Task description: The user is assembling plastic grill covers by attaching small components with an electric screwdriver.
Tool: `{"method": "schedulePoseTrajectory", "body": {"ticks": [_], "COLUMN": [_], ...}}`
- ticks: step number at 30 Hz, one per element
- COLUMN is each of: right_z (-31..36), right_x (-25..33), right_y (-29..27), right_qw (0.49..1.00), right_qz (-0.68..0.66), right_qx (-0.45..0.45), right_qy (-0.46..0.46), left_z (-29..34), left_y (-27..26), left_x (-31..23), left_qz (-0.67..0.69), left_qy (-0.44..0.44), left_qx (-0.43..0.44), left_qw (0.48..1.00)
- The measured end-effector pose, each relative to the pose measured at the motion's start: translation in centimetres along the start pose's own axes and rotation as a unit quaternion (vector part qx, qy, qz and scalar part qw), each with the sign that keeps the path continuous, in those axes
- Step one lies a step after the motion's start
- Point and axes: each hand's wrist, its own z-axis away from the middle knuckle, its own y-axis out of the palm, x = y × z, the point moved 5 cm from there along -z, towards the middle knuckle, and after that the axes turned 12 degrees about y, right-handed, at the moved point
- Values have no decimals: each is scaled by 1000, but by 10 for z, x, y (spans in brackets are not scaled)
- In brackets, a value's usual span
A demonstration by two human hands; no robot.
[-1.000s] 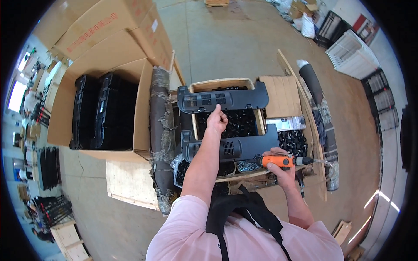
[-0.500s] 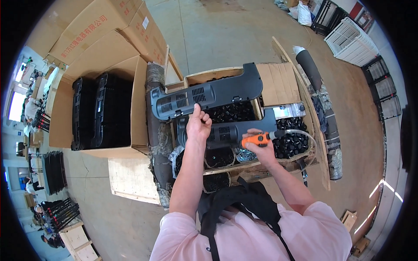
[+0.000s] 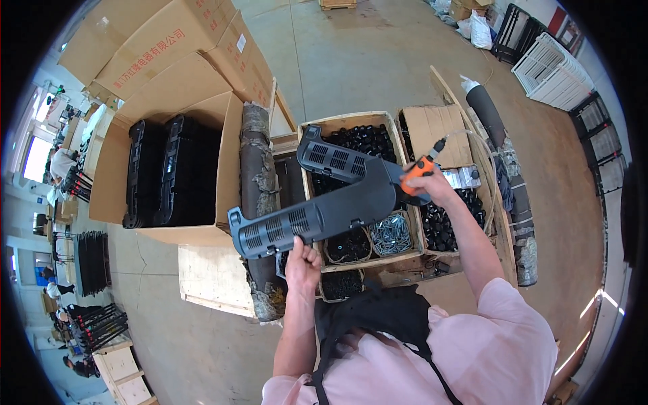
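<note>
My left hand is closed on the near edge of a dark grey L-shaped plastic cover with slotted vents, its thumb on top. This cover slants over the parts boxes, its right end higher. Behind it lies a second, similar vented cover, partly hidden by the first. My right hand grips an orange air tool, held by the covers' right ends. Its dark end points up and away, and a clear hose loops from there. The fingers under the left cover's edge are partly hidden.
Wooden boxes hold black plastic parts and metal pieces. A cardboard carton with black panels stands left. Wrapped rolls flank the boxes. A flattened cardboard piece lies far right. Other people work at the far left.
The held cover has come nearer and tilted, and the second cover now shows beyond it. My right hand has moved away from me, and the tool has turned from sideways to pointing up.
</note>
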Motion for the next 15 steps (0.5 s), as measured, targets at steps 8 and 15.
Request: {"method": "schedulePoseTrajectory", "body": {"ticks": [8, 15], "right_z": [-18, -25], "right_x": [2, 7], "right_y": [-16, -45], "right_qw": [993, 968], "right_qz": [-19, -58], "right_qx": [-69, -91], "right_qy": [-93, -227], "left_z": [16, 6], "left_y": [-24, 14], "left_x": [49, 105], "left_qz": [-41, -70], "left_qy": [-77, -127], "left_qx": [36, 48], "left_qw": [996, 988]}}
